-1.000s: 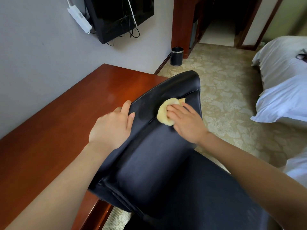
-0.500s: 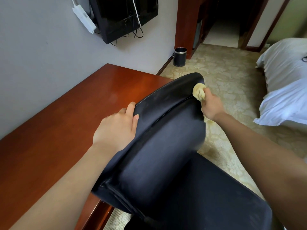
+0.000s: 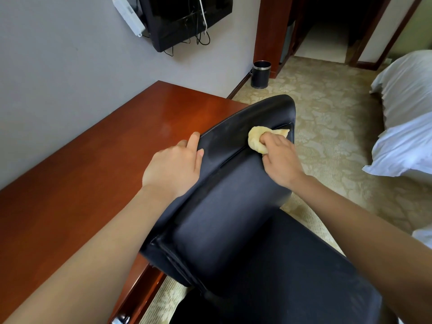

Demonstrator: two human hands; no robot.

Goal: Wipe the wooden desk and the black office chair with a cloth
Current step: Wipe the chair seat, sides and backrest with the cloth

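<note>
Here we are over the black office chair [image 3: 222,218], its backrest tilted across the middle of the view, with the top edge lying against the long side of the bench [image 3: 81,183]. The left hand [image 3: 173,167] grips the chair's left edge near the top: thumb on the front face, the other fingers curled over the rim and mostly out of sight behind it. That hand sits right where chair and bench meet.

Over to the right hand [image 3: 280,160], which is closed around the cloth [image 3: 256,139], a pale yellow wad bunched up under the fingers. The cloth is pressed onto the front of the backrest, high up and toward its right side, right on the seam that runs across below the headrest. A small corner of the cloth pokes out toward the chair's right edge.

The bench itself is glossy reddish wood and runs along the grey wall [image 3: 58,78]. The chair's dark seat fills the bottom right.

On the wall hangs a black television [image 3: 187,17] with cables dangling beneath it, and a white power strip [image 3: 128,16] just beside it. Farther back a black waste bin [image 3: 260,74] stands on the patterned carpet [image 3: 327,127] by the wall. At the right edge lies a bed [image 3: 409,113] with white bedding.
</note>
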